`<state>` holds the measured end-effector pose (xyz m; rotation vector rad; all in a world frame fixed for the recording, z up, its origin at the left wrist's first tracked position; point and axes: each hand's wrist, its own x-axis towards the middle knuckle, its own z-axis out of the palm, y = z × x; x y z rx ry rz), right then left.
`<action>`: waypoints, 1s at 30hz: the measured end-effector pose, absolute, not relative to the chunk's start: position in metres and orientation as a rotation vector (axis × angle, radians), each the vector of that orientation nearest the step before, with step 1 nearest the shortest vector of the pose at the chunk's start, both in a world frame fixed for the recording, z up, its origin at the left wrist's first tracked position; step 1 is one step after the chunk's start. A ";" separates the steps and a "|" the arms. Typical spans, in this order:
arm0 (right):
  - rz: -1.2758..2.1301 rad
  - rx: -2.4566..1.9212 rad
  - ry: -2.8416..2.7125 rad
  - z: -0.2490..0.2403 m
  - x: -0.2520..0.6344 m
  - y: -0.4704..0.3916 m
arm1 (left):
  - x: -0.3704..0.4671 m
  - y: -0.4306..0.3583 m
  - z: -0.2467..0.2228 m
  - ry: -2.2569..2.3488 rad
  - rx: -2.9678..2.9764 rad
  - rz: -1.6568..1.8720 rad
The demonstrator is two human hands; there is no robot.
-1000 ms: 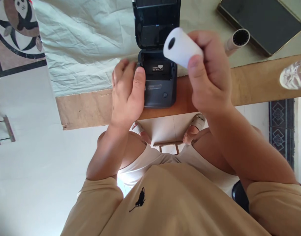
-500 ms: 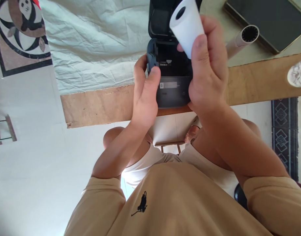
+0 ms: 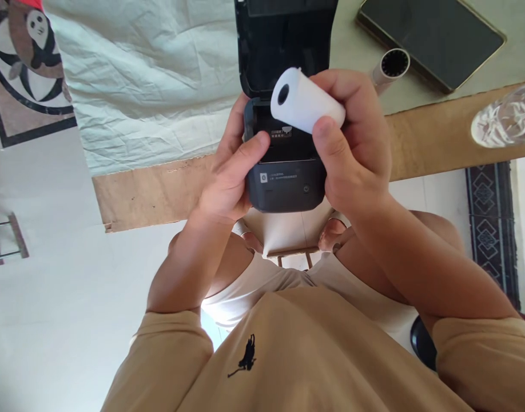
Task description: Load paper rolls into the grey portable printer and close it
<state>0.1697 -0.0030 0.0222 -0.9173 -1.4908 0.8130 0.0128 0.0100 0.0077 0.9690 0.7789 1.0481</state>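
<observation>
A small black label printer (image 3: 286, 191) with a Bluetooth mark and a power button is held at the table's near edge. Its lid (image 3: 283, 51) stands raised, and the inner bay shows a small printed label. My left hand (image 3: 230, 166) grips the printer's left side, thumb over the rim of the bay. Between the thumb and fingers of my right hand (image 3: 359, 137) is a white paper roll (image 3: 307, 103) with a dark core. The roll lies tilted above the bay, its cored end pointing left, and covers part of the opening.
Behind my right hand stands a pale tube with a dark end (image 3: 394, 63). A dark phone-like slab (image 3: 436, 37) lies farther back on the cloth-covered table. A clear glass (image 3: 505, 120) is on the bare wooden edge at the right. Pale cloth (image 3: 151, 80) spreads at left.
The paper roll has come down and left and turned flatter over the bay. The printer has shifted slightly down and left in view, showing more of its raised lid.
</observation>
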 end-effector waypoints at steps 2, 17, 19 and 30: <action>0.820 -0.868 -1.456 0.023 0.171 -0.003 | 0.013 0.010 0.007 0.790 0.988 1.062; 0.993 -1.006 -1.155 0.006 0.174 0.008 | 0.007 0.008 0.003 0.827 1.035 1.037; 0.984 -1.023 -1.218 0.004 0.173 0.007 | 0.005 0.006 0.003 0.768 0.983 1.042; 0.890 -0.980 -1.430 -0.009 0.173 0.006 | 0.000 0.005 0.004 0.725 0.863 1.028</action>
